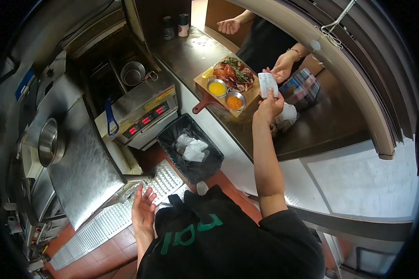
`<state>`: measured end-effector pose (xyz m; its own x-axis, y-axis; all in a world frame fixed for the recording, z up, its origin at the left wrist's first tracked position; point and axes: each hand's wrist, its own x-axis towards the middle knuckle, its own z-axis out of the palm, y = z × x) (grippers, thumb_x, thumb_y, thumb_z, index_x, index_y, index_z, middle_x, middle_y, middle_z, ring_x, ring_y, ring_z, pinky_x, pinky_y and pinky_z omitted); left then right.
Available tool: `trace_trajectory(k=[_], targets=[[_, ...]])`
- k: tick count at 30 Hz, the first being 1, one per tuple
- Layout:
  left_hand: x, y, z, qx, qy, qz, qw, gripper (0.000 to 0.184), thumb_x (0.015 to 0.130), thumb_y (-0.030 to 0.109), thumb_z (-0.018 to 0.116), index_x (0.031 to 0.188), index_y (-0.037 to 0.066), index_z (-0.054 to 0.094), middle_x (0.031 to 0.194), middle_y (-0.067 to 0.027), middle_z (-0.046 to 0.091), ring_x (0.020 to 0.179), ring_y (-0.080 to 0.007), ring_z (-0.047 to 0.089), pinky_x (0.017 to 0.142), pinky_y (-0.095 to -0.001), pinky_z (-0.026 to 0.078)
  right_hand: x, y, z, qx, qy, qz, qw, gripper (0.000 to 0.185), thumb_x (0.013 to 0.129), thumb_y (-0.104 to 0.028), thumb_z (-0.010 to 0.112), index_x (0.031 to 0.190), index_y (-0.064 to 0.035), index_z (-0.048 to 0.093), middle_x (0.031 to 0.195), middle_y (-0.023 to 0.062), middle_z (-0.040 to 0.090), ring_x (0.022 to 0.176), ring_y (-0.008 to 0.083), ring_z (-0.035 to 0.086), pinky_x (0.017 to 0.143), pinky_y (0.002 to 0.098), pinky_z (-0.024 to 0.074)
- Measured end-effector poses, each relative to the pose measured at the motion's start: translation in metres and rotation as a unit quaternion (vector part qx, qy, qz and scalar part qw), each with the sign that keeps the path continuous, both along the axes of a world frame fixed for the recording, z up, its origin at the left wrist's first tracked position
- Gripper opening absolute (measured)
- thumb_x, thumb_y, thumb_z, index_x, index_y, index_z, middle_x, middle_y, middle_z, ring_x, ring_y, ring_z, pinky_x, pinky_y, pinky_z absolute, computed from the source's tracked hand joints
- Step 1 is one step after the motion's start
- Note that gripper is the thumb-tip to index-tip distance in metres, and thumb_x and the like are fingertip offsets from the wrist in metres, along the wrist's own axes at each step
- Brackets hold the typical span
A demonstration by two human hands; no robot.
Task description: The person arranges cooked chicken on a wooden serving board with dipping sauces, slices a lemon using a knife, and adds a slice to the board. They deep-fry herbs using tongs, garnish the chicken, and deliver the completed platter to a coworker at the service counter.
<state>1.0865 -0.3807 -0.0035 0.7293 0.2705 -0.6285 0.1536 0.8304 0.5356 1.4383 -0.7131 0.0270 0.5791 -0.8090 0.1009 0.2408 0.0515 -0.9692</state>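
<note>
My right hand (270,107) reaches out over the counter, its fingers closed on a printed paper receipt (268,84). Just beyond the slip is another person's open hand (284,67); I cannot tell whether it touches the paper. Left of my right hand lies a wooden serving board (202,101) bearing roasted meat (228,75) with a green herb sprig. Two small metal cups on it hold a yellow sauce (216,88) and an orange one (234,102). My left hand (144,209) is low at my side, fingers apart and holding nothing.
A bin with a black liner (191,172) stands below the counter (330,135). To the left are a fryer (139,118) with red displays, a metal pot (133,73) and a steel bowl (51,142). A clear box (300,87) sits beside the receipt. Two grinders (184,25) stand at the back.
</note>
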Motion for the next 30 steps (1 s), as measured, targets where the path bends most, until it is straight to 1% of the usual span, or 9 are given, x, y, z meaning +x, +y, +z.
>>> trace_trajectory(k=[10,13,15,18,21,23,25,27,30], targets=[[-0.002,0.000,0.002,0.007,0.003,0.006,1.000,0.045,0.089,0.029,0.058,0.128,0.009,0.046,0.105,-0.0117,0.060,0.086,-0.0207,0.063,0.055,-0.0218,0.051,-0.015,0.017,0.034,0.094,-0.017,0.047,0.994,0.030,0.088,-0.014,0.060,0.108,0.0019,0.045,0.098,0.0141,0.062,0.071,0.0185,0.064,0.044,0.0259,0.0432],[0.001,-0.004,0.006,0.011,-0.003,0.002,1.000,0.045,0.090,0.028,0.057,0.127,0.007,0.045,0.104,-0.0118,0.060,0.085,-0.0205,0.063,0.055,-0.0220,0.053,-0.040,0.049,0.031,0.101,0.002,0.178,0.979,0.026,0.089,-0.022,0.058,0.105,-0.0051,0.046,0.095,0.0088,0.063,0.079,0.0152,0.063,0.053,0.0218,0.0437],[0.008,-0.009,0.012,0.014,-0.008,-0.003,1.000,0.044,0.091,0.027,0.057,0.126,0.005,0.045,0.104,-0.0121,0.060,0.084,-0.0204,0.064,0.055,-0.0220,0.054,-0.083,0.089,0.034,0.079,0.008,0.316,0.945,0.022,0.088,-0.023,0.060,0.100,-0.0065,0.051,0.088,0.0074,0.062,0.073,0.0124,0.061,0.051,0.0216,0.0440],[0.015,-0.013,0.006,0.023,-0.019,-0.013,0.999,0.050,0.089,0.038,0.057,0.125,0.004,0.047,0.107,-0.0139,0.059,0.091,-0.0242,0.062,0.070,-0.0295,0.054,-0.159,0.140,0.013,0.033,0.051,0.567,0.822,0.021,0.092,-0.027,0.053,0.094,-0.0062,0.056,0.081,0.0044,0.063,0.067,0.0102,0.061,0.050,0.0209,0.0443],[0.036,-0.025,0.014,-0.081,-0.029,0.000,0.996,0.057,0.090,0.046,0.052,0.123,0.001,0.047,0.110,-0.0175,0.057,0.098,-0.0273,0.059,0.081,-0.0360,0.051,-0.221,0.176,-0.018,-0.080,0.031,0.702,0.707,0.017,0.092,-0.019,0.052,0.092,-0.0032,0.056,0.079,0.0073,0.063,0.070,0.0178,0.064,0.054,0.0310,0.0479],[0.041,-0.034,0.018,-0.107,-0.043,-0.019,0.993,0.059,0.090,0.049,0.050,0.122,0.000,0.047,0.112,-0.0180,0.056,0.103,-0.0280,0.056,0.086,-0.0377,0.048,-0.242,0.183,-0.016,-0.298,-0.073,0.664,0.682,0.010,0.086,-0.015,0.057,0.086,-0.0051,0.055,0.076,0.0099,0.059,0.068,0.0278,0.061,0.059,0.0407,0.0470],[0.047,-0.040,0.021,-0.162,-0.073,-0.061,0.982,0.065,0.090,0.055,0.045,0.121,-0.001,0.046,0.116,-0.0189,0.054,0.112,-0.0292,0.051,0.095,-0.0409,0.042,-0.254,0.181,-0.010,-0.438,-0.055,0.669,0.598,0.020,0.084,-0.024,0.059,0.084,-0.0036,0.059,0.091,0.0112,0.057,0.093,0.0289,0.056,0.075,0.0428,0.0440],[0.048,-0.035,0.020,-0.182,-0.046,-0.049,0.981,0.065,0.090,0.056,0.043,0.123,0.000,0.044,0.119,-0.0188,0.052,0.111,-0.0296,0.051,0.096,-0.0403,0.041,-0.252,0.173,-0.010,-0.513,-0.103,0.626,0.578,0.018,0.080,-0.026,0.063,0.083,-0.0090,0.062,0.110,0.0091,0.054,0.105,0.0286,0.048,0.087,0.0448,0.0393],[0.048,-0.033,0.024,-0.184,-0.045,-0.086,0.978,0.059,0.092,0.051,0.045,0.123,0.000,0.043,0.115,-0.0202,0.054,0.107,-0.0300,0.054,0.091,-0.0385,0.044,-0.244,0.161,-0.008,-0.532,-0.129,0.586,0.597,0.021,0.078,-0.028,0.065,0.089,-0.0100,0.062,0.118,0.0120,0.050,0.109,0.0296,0.043,0.092,0.0487,0.0330]])
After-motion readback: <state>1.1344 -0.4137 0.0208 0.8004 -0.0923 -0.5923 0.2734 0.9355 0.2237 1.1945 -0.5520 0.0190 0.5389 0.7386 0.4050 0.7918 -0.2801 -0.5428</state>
